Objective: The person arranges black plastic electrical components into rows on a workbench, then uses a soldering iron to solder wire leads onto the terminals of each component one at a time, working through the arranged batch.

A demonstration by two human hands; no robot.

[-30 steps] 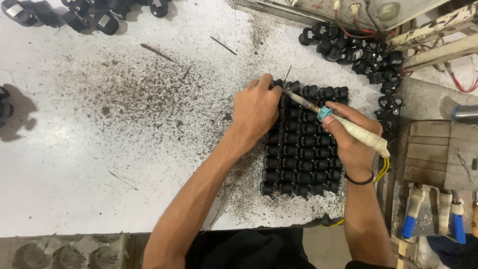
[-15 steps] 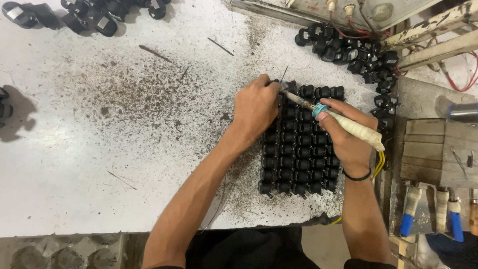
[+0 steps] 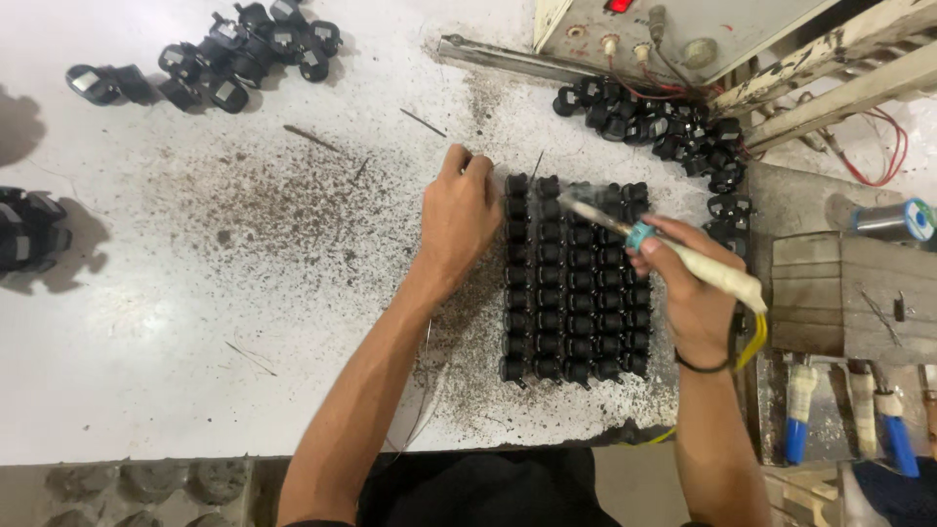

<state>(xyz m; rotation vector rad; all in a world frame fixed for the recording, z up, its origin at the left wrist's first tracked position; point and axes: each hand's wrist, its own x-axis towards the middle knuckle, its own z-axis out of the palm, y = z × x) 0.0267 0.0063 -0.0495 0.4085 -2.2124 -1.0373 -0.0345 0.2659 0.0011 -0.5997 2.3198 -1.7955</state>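
Observation:
A block of small black parts (image 3: pixel 576 293) stands in tight rows on the white, soot-speckled table (image 3: pixel 195 322). My left hand (image 3: pixel 459 229) rests on the table against the block's upper left corner, fingers curled. A thin wire (image 3: pixel 535 164) pokes out just past the fingertips, and it seems pinched there. My right hand (image 3: pixel 688 293) grips a soldering iron (image 3: pixel 673 252) with a cream handle and a teal ring. Its tip points left over the block's top rows. A yellow cord (image 3: pixel 756 337) hangs from the handle.
Loose black parts lie in piles at the top left (image 3: pixel 244 49), the left edge (image 3: pixel 29 234) and the top right (image 3: pixel 664 122). A grey control box (image 3: pixel 683 29) sits at the back. On the right are a wire spool (image 3: pixel 903 220), a wooden board (image 3: pixel 849 293) and blue-handled tools (image 3: pixel 800 420).
My left hand has slid left off the block's top corner onto the table beside it. The iron stays in my right hand over the upper rows.

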